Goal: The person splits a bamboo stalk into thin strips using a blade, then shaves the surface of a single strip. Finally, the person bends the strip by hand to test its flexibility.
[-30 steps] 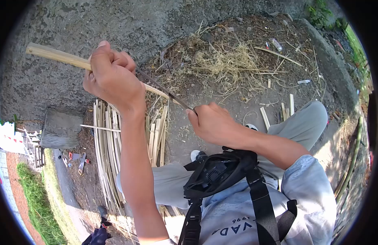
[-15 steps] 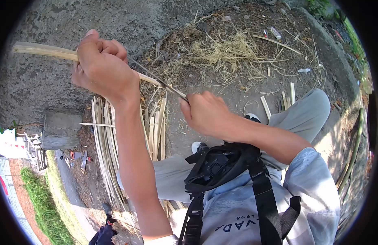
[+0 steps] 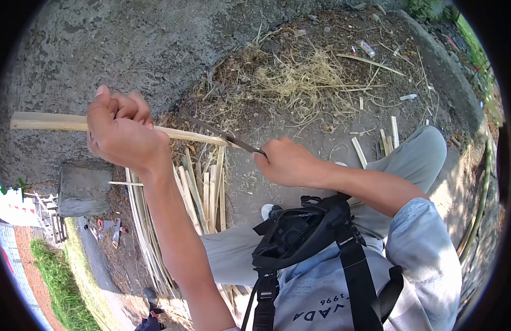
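My left hand [image 3: 126, 138] is wrapped round a pale bamboo strip [image 3: 48, 122], which sticks out on both sides of the fist and lies nearly level in the view. Closed on the handle end of a dark-bladed knife [image 3: 222, 135] is my right hand [image 3: 293, 163]; the handle itself is mostly hidden by the fingers. The blade slants up and left, crossing the strip's right end, where it appears to touch the bamboo.
A heap of thin shavings [image 3: 299, 77] lies on the ground ahead. Bundled strips [image 3: 142, 220] and shorter pieces [image 3: 211, 193] rest left of my legs. Beyond them stand a stone block [image 3: 84, 187] and scattered tools [image 3: 116, 233]. Another person's dark clothing [image 3: 150, 323] shows at the bottom.
My left hand has come down and slightly left with the bamboo strip, which lies more level. The knife, in my right hand, has dropped a little and stays against the strip's right end.
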`<action>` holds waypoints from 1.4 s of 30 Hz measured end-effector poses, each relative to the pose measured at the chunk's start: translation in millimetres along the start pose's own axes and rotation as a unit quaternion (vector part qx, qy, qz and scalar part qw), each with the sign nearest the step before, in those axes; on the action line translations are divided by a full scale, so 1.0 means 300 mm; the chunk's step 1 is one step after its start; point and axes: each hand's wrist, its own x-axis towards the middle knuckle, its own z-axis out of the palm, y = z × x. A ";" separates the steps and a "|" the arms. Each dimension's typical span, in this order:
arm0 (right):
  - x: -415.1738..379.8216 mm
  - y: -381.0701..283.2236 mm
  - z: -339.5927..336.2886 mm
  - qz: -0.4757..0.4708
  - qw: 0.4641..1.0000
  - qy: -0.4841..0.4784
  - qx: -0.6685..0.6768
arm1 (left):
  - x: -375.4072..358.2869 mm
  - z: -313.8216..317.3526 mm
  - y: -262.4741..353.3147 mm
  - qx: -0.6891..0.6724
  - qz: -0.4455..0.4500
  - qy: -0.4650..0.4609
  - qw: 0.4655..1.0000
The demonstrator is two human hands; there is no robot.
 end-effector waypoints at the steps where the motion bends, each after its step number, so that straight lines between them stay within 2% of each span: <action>1: -0.019 -0.066 -0.041 -0.005 0.999 -0.017 0.029 | 0.005 -0.005 -0.008 0.001 -0.004 0.001 1.000; 4: -0.060 -0.169 -0.044 -0.087 0.996 0.016 0.002 | 0.004 0.013 -0.005 0.009 -0.007 0.006 1.000; 6: -0.007 -0.050 0.060 -0.055 0.998 0.002 0.011 | -0.006 0.017 0.003 0.005 -0.009 0.013 1.000; 10: 0.002 0.024 0.104 -0.027 1.000 0.013 0.003 | -0.007 -0.010 -0.001 -0.019 0.003 0.001 1.000; 13: -0.047 -0.108 0.009 -0.060 0.995 0.028 0.078 | -0.007 -0.011 0.002 -0.007 -0.009 0.015 1.000; 14: -0.058 -0.124 0.019 -0.078 0.996 0.038 0.037 | -0.007 -0.005 0.001 -0.004 -0.007 0.018 1.000; 18: 0.047 0.073 0.167 -0.044 0.999 0.024 0.005 | -0.004 -0.018 0.005 -0.003 0.004 0.012 1.000; 20: 0.054 0.086 0.170 -0.022 0.999 0.013 -0.023 | 0.006 -0.033 0.006 -0.013 0.008 -0.004 1.000; 21: 0.061 0.097 0.170 -0.028 1.000 0.006 0.003 | 0.006 -0.042 0.005 -0.019 0.008 -0.007 1.000; 23: 0.026 -0.034 0.067 -0.034 0.997 -0.024 0.058 | -0.010 -0.052 0.002 -0.007 0.001 -0.001 1.000; 26: 0.025 -0.051 0.093 -0.112 0.992 0.060 0.020 | -0.006 -0.035 0.009 0.015 0.004 0.009 1.000; 27: 0.043 -0.032 0.089 -0.028 0.999 -0.019 0.022 | -0.003 -0.038 0.008 0.013 0.003 0.009 1.000; 29: 0.099 0.080 0.099 0.142 0.975 -0.172 0.026 | -0.001 -0.045 0.009 0.007 0.002 0.009 1.000; 31: 0.144 0.283 0.205 0.075 0.989 -0.122 -0.024 | 0.000 -0.072 0.008 0.000 -0.001 0.010 1.000; 33: 0.149 0.326 0.213 0.038 0.993 -0.102 -0.040 | 0.006 -0.094 0.006 0.002 -0.003 0.014 1.000; 35: 0.138 0.246 0.162 0.022 0.994 -0.109 -0.017 | 0.013 -0.112 0.008 0.011 -0.007 0.019 1.000; 38: 0.102 0.236 0.241 -0.081 0.995 -0.043 0.029 | 0.010 -0.102 0.010 0.012 -0.015 0.014 1.000; 42: 0.108 0.501 0.440 0.006 0.998 -0.027 -0.061 | 0.000 -0.100 0.017 0.026 -0.010 0.019 0.999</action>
